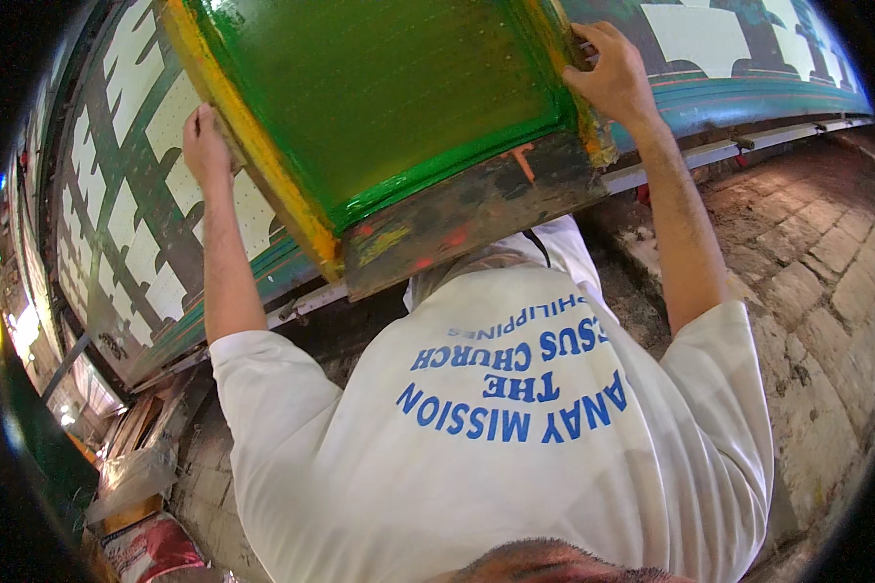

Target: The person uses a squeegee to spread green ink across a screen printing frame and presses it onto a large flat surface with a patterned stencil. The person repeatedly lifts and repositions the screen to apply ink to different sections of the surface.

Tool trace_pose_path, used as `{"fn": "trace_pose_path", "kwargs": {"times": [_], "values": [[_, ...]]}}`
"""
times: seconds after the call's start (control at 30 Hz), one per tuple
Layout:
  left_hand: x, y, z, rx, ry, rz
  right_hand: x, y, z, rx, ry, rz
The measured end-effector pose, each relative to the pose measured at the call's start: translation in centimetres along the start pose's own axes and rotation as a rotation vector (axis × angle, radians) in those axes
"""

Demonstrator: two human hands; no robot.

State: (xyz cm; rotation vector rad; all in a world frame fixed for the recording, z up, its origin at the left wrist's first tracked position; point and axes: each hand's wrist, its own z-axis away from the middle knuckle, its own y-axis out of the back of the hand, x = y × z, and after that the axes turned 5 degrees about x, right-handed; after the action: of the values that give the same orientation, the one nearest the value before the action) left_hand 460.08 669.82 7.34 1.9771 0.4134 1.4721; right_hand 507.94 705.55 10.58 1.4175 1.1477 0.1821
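Note:
I hold a large screen-printing frame [389,97] with a green mesh and a paint-stained wooden rim, yellow along its left side. My left hand [204,146] grips the left rail of the frame. My right hand [608,73] grips its right rail near the top. The frame is tilted over a long table [136,194] covered with cloth printed in a white and dark green pattern. The frame's near edge [467,214] hangs over my chest, where a white shirt with blue lettering fills the lower view.
A metal rail [710,154] runs along the table's near edge. A cobbled stone floor [817,282] lies to the right. At lower left, bags and boxes [141,525] sit on the floor beside the table.

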Motion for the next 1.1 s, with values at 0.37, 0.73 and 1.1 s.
{"fn": "trace_pose_path", "kwargs": {"times": [0.37, 0.73, 1.1], "values": [[5.1, -5.7, 4.4, 0.03, -0.04, -0.175, 7.9, 0.9, 1.6, -0.031, -0.045, -0.069], [4.2, -7.9, 4.4, -0.016, -0.066, -0.361, 2.9, 1.0, 3.7, 0.091, 0.083, 0.026], [4.5, -7.8, 5.4, 0.062, -0.02, -0.164, -10.5, 0.7, 10.9, -0.651, 0.654, 0.024]]}}
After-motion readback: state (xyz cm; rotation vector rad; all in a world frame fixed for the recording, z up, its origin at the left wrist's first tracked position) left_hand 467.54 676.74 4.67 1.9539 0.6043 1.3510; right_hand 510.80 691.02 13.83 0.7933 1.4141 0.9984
